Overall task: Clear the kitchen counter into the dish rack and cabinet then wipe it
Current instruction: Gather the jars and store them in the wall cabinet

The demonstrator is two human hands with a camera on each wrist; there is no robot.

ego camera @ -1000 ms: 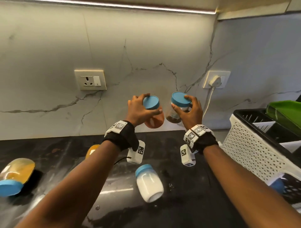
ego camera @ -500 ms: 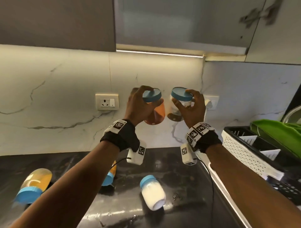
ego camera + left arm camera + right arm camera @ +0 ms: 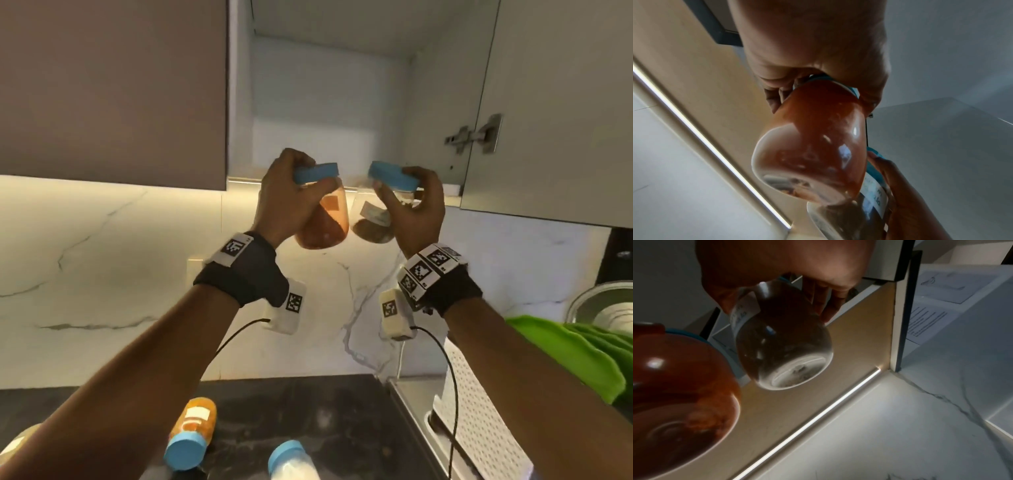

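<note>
My left hand (image 3: pixel 284 192) grips a blue-lidded jar of orange-red powder (image 3: pixel 325 222) by its lid, raised just below the open wall cabinet (image 3: pixel 329 102). Beside it, my right hand (image 3: pixel 414 209) holds a clear blue-lidded jar with dark contents (image 3: pixel 371 222) around its lid. The two jars hang close side by side. From the left wrist the orange-red jar (image 3: pixel 813 146) fills the view with the dark-contents jar (image 3: pixel 849 219) behind it. In the right wrist view the dark-contents jar (image 3: pixel 781 347) hangs from my fingers, the orange-red jar (image 3: pixel 680 386) at left.
On the black counter (image 3: pixel 325 411) lie an orange jar (image 3: pixel 193 431) and a white jar (image 3: pixel 291 462), both blue-lidded. A white dish rack (image 3: pixel 479 411) with a green cloth (image 3: pixel 575 356) and a steel bowl (image 3: pixel 606 305) stands at right. The cabinet door (image 3: pixel 561 102) hangs open.
Both hands have lifted their jars from counter height up toward the cabinet opening, and my view has tilted upward, revealing the cabinet's inside.
</note>
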